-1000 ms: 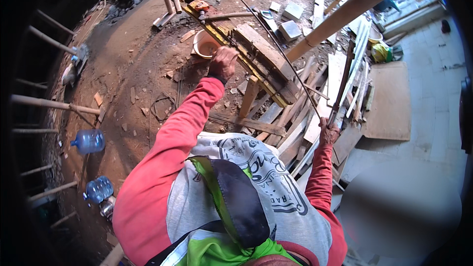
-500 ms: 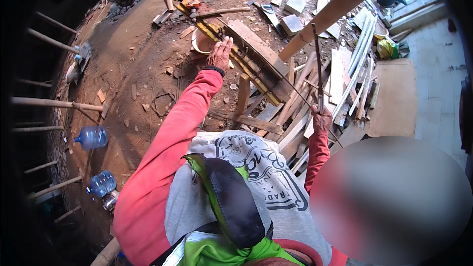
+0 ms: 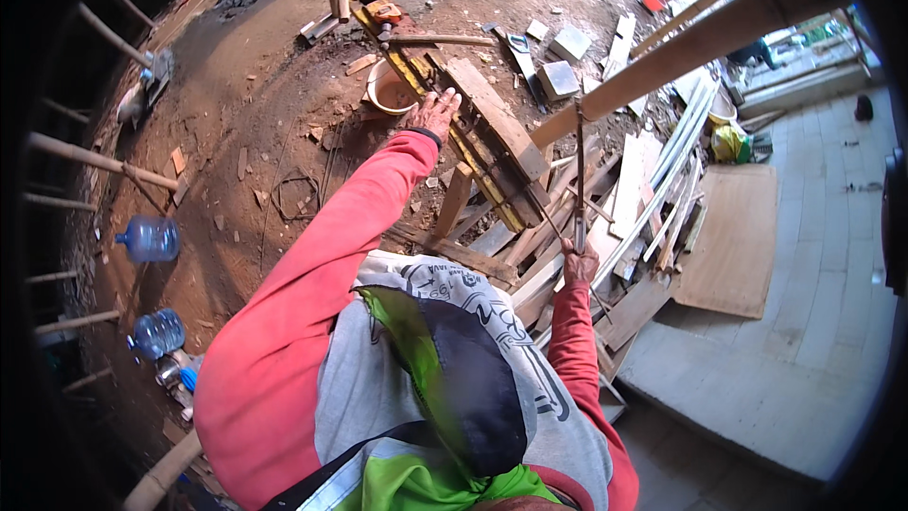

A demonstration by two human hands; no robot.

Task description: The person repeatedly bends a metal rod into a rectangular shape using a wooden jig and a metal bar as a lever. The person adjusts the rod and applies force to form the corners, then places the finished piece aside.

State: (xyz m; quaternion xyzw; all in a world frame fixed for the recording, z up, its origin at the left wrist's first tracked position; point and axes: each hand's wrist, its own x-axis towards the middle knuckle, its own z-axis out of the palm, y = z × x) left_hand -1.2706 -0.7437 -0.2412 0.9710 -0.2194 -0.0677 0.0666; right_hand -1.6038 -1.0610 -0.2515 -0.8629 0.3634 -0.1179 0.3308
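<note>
My left hand (image 3: 435,115) lies flat with its fingers stretched out on a long yellow-edged beam (image 3: 487,180). A wooden board (image 3: 494,114) sits along the beam just beyond those fingertips. To the right, my right hand (image 3: 580,265) is closed round the lower end of a long dark metal bar (image 3: 580,175), which stands nearly upright in the picture. A thin metal rod (image 3: 550,220) runs from the beam's near end past this hand. Whether the bar touches the rod inside the grip is hidden.
A round bucket (image 3: 386,95) stands left of the beam. An orange-handled tool (image 3: 383,12) and a wooden stick (image 3: 440,39) lie on it. A timber post (image 3: 700,43) slants across the right. Scrap wood (image 3: 629,185), a handsaw (image 3: 522,52), grey blocks (image 3: 558,80) and water jugs (image 3: 151,238) lie around.
The view has swung, showing more pale floor at right; the blurred shape there is gone. My left hand stays flat on the beam, and my right hand still grips the bar.
</note>
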